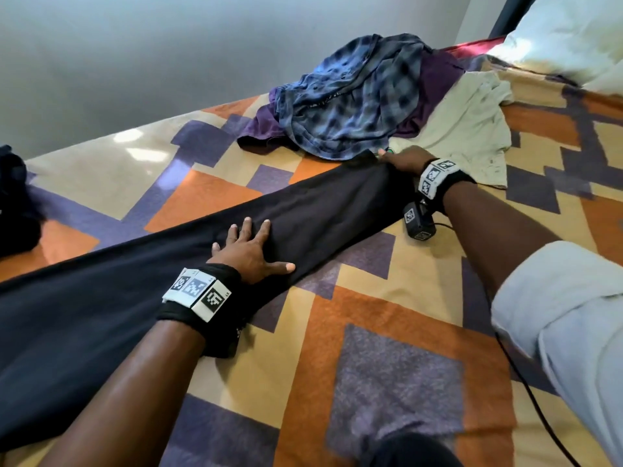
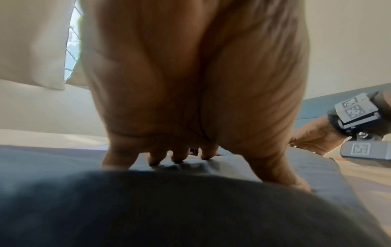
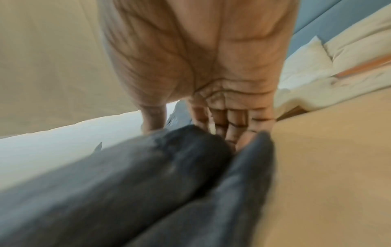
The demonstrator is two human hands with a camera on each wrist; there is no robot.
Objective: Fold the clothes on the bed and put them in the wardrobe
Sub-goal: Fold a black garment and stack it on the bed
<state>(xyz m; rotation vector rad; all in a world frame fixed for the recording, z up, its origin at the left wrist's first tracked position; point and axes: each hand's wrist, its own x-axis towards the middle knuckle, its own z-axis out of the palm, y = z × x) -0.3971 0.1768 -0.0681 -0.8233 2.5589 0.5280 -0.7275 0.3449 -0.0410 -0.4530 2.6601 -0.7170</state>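
1. Dark trousers point(image 1: 168, 264) lie stretched long across the patterned bed point(image 1: 387, 332), doubled lengthwise by the look of it.
2. Left hand point(image 1: 251, 252) is flat on the middle, fingers point(image 2: 177, 157) spread and released, pressing the cloth.
3. Right hand point(image 1: 403, 160) is at the far end; fingers point(image 3: 230, 127) curl onto the hem, grasping it.
4. My call: keep the middle pinned, pull the hem taut and smooth outward before folding end over end.
5. Waiting beyond: plaid shirt point(image 1: 354, 96), purple garment point(image 1: 435, 82), cream top point(image 1: 468, 126).
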